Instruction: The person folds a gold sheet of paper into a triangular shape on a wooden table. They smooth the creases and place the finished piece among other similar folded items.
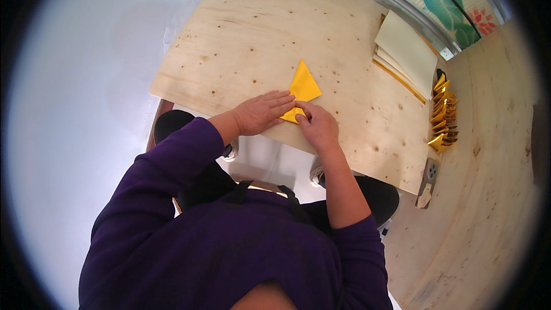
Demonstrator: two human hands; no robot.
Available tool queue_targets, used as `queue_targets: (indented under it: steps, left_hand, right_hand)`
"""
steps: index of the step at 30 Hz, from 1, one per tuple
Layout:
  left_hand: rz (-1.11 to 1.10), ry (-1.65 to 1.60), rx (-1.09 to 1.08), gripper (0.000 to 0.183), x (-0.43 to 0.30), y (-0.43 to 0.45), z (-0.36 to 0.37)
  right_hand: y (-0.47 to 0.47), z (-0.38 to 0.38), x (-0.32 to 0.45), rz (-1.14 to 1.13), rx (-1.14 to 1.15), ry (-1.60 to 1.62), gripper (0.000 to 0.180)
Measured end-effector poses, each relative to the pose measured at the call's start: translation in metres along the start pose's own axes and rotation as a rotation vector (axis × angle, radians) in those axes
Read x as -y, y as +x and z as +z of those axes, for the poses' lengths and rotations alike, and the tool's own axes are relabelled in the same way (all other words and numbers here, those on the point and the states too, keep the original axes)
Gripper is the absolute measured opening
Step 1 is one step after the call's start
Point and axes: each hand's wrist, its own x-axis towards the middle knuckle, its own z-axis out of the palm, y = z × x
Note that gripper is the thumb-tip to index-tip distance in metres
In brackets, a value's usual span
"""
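Observation:
A partly folded sheet of yellow paper (305,84) lies on the wooden table near its front edge, one pointed flap reaching away from me. My left hand (266,112) rests flat over the paper's left side, fingers together. On its right side, my right hand (317,125) pinches the near part between thumb and forefinger. The fingertips of both hands almost meet at the narrow middle of the paper. Part of the fold is hidden under the fingers.
A stack of cream and yellow paper sheets (404,51) lies at the back right of the plywood table (241,34). Folded shiny gold paper pieces (443,114) stand in a row along the right edge, beside a wooden panel. A power socket strip (430,172) is nearer me.

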Motion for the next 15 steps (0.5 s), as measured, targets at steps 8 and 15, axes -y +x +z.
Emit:
queue_targets:
  steps: [8,15]
  left_hand:
    - [-0.024,-0.032,0.043,0.055,0.000,0.001,-0.001]
    - [-0.034,-0.030,0.024,0.053,-0.002,0.001,-0.001]
  right_hand:
    - [-0.001,0.006,-0.012,0.068,-0.043,0.192,0.034]
    - [-0.029,-0.024,-0.027,0.197,-0.115,0.288,0.029]
